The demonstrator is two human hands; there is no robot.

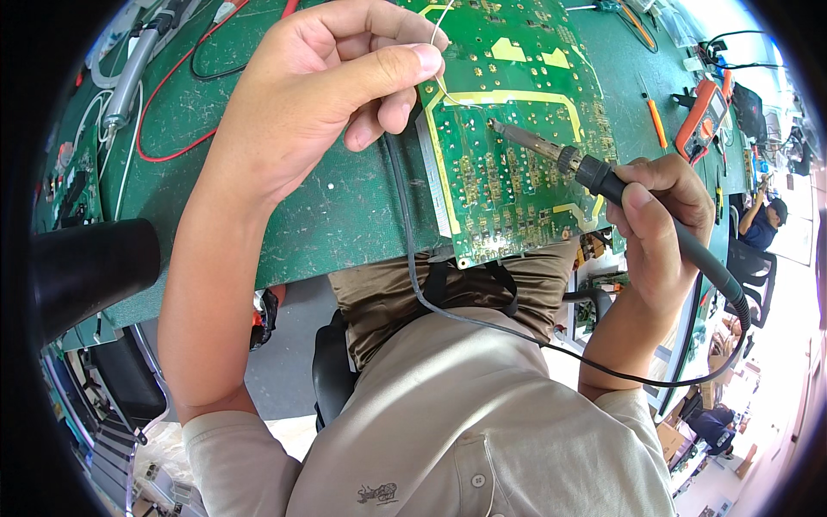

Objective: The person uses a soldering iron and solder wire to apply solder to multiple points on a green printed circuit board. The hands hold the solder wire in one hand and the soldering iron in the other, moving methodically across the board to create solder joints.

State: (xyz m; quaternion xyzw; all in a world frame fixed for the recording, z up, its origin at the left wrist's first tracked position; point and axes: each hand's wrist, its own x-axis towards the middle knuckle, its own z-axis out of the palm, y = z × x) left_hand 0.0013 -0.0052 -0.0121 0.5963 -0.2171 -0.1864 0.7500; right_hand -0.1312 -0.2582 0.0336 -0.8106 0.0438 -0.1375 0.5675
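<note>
A large green circuit board [508, 146] lies solder-side up on the green bench mat [345, 207]. My left hand [327, 95] pinches a thin strand of solder wire [441, 52] between thumb and fingers, its end bending down onto the board. My right hand [659, 215] grips the black handle of a soldering iron [551, 155]. The iron's metal tip rests on the board near the middle, just right of the wire's end. The iron's black cord [482, 323] loops down across my lap.
Red and black leads [172, 95] lie at the mat's far left beside a grey tool [129, 77]. An orange multimeter [702, 116] and an orange-handled screwdriver [656, 121] sit at the right. A black cylinder [86, 267] juts in at the left. Another person [762, 224] works at the far right.
</note>
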